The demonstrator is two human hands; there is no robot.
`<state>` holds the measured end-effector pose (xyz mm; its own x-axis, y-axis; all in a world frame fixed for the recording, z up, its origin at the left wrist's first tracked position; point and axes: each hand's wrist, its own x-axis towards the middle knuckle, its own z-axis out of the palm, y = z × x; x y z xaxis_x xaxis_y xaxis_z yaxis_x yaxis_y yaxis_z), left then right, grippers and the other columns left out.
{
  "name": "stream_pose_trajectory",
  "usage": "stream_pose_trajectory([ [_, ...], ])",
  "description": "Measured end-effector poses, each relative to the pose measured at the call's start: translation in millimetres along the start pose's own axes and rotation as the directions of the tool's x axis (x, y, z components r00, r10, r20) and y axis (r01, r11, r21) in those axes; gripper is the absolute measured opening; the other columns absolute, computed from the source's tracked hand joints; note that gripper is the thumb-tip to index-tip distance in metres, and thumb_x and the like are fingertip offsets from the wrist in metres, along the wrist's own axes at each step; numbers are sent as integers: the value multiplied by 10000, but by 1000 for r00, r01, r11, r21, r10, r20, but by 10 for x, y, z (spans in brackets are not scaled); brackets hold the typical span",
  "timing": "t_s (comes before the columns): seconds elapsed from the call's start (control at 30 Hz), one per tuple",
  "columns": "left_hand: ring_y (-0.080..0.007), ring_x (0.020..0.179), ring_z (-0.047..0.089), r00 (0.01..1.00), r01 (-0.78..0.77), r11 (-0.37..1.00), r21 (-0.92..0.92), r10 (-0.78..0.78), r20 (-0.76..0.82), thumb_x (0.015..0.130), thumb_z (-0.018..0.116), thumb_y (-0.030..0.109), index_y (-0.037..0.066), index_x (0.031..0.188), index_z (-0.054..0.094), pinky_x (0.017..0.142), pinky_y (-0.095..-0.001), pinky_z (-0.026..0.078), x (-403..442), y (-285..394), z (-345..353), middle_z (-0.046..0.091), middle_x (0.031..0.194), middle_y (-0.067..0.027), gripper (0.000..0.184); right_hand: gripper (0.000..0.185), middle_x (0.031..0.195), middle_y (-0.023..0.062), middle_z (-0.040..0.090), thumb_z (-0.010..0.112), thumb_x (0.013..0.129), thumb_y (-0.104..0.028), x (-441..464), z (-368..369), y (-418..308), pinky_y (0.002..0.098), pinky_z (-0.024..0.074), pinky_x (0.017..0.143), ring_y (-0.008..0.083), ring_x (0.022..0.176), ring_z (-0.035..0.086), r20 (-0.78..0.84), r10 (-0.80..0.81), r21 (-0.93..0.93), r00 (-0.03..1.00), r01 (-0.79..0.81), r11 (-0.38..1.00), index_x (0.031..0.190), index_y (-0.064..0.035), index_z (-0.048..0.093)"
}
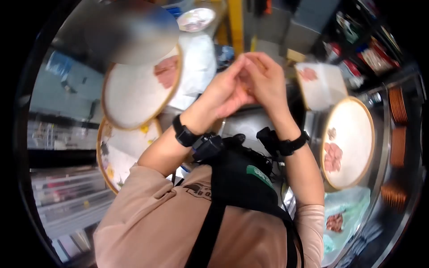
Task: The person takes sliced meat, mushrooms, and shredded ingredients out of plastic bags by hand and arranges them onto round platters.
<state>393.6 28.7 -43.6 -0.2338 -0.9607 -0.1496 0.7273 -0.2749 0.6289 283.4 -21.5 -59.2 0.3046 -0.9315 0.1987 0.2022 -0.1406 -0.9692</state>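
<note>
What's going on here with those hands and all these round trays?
A person in a dark apron has the left hand and right hand brought together in front of them, fingers meeting. Whether something small is between them can't be made out. To the left, a round tray bearing flat pink pieces overlaps another tray in view. To the right, a wood-coloured-rimmed tray holds more pink pieces.

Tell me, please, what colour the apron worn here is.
The apron is black, with a green label; the head camera view shows it best.
</note>
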Motion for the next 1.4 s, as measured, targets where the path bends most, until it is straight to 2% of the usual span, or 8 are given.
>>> stream_pose_trajectory([
  [0.2,-204,972,631,898,-245,883,400,362,-250,1018,454,361,27,1209,532,819,-360,554,-594,939,-588,628,1094,-115,392,240,960,196,597,535,937,-187,558,1253,251,400,480,819,352,901,593,252,-446,-73,859,476,876,1004,19,639],
  [0.4,-147,755,580,847,-151,871,468,358,-392,1033,425,279,24,1059,562,733,-296,542,-785,1560,-1245,586,887,-41,290,285,1077,193,599,506,952,-237,1176,2044,848,416,449,868,373,974,572,569,-270,-73,777,374,924,1024,13,623],
  [0.53,-155,845,594,820,112,749,653,301,-486,1003,488,250,-18,1189,547,778,-297,504,-824,1564,-1675,608,972,-76,331,326,1152,182,589,551,924,-312,1263,2117,1048,485,388,931,371,1117,513,625,-213,-465,751,577,671,1134,-72,620],
  [0.73,-213,924,608,616,472,5,881,713,-334,876,654,151,27,1326,504,840,-313,497,-980,1303,-1780,606,1098,-160,490,328,1181,138,594,568,874,-199,1273,1914,1167,468,354,961,319,1180,498,734,-237,-523,636,753,400,1176,-79,606],
  [0.87,-336,1037,625,744,357,138,924,556,-371,857,639,175,56,1339,499,876,-367,488,-981,1338,-1763,609,1154,-253,515,264,1096,114,632,556,843,-145,1227,1875,1023,451,371,936,298,1113,545,759,-74,-609,647,745,274,1082,-81,650],
  [1.1,-293,959,592,644,482,-165,860,732,-221,806,686,102,81,1242,584,849,-365,485,-902,1298,-1573,569,1109,-168,448,189,954,77,662,545,843,-141,1321,1870,963,426,388,865,281,998,588,698,-199,-583,688,707,401,962,-119,690],
  [1.17,-299,991,578,829,378,-243,894,519,-209,810,690,121,102,1174,638,883,-375,471,-866,1288,-1639,559,1088,-155,368,195,951,74,659,542,848,-146,1219,1823,932,411,387,863,279,996,586,724,-161,-572,671,714,404,965,-144,698],
  [1.4,-295,998,570,888,355,-223,908,384,-253,830,659,88,74,1112,677,906,-361,458,-915,1315,-1485,553,1086,-149,283,278,915,69,643,565,833,-167,1271,1837,1119,398,389,854,276,957,583,727,-295,-455,621,756,470,1059,-243,707],
])
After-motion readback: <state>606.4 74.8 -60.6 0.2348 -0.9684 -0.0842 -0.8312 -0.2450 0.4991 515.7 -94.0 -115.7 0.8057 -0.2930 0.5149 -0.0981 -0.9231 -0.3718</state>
